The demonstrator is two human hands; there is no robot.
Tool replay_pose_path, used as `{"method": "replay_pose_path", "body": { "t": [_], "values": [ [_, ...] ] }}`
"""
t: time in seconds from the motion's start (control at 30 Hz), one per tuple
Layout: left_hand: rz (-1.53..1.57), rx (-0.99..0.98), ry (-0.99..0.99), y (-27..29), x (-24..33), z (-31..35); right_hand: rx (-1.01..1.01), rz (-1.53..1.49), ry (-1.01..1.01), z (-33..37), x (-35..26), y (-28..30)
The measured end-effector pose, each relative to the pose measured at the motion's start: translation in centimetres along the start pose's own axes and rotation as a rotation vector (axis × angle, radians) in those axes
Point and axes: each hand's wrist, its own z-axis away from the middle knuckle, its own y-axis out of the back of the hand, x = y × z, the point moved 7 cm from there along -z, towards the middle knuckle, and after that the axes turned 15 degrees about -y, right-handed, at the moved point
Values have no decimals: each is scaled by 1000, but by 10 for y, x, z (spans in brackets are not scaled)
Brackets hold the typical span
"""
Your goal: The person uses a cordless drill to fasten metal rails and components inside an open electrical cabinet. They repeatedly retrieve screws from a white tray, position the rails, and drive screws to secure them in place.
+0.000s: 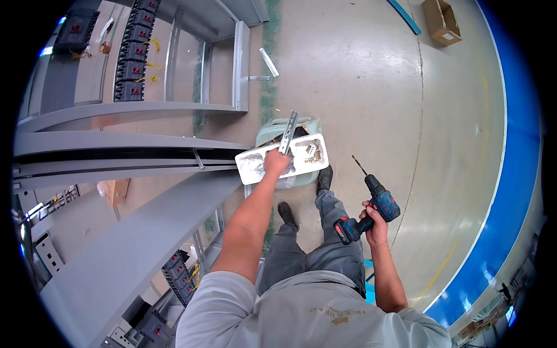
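Observation:
My left hand point(277, 163) is over a white compartment tray point(301, 178), closed around the near end of a slotted metal rail point(289, 130). The rail sticks out past the tray's far edge; my fingertips are partly hidden. Small metal fasteners lie in the tray, with brass-coloured pieces point(313, 152) in its right part. The tray sits on a pale green stool-like support point(313, 125). To the right, my right hand point(375, 225) grips the handle of a blue and black cordless drill point(384, 204). Its long bit points away and slightly left, touching nothing.
Grey metal cabinet frames point(133, 216) fill the left side. A row of black breakers point(134, 52) is mounted at the far left. Loose perforated strips point(269, 62) lie on the floor ahead. A cardboard box point(442, 22) stands far right, near a blue floor band point(500, 191).

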Motion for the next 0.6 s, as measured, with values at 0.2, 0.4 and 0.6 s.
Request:
{"method": "replay_pose_path", "body": {
  "t": [0.2,0.4,0.6],
  "values": [
    [110,-57,75,-3,-5,-3,3,34,-49,-10,-7,-5],
    [430,-357,66,-13,-4,0,-6,81,-66,-20,-15,-13],
    [350,-231,35,-8,2,5,-19,98,-37,-25,-24,-22]
  ]
}}
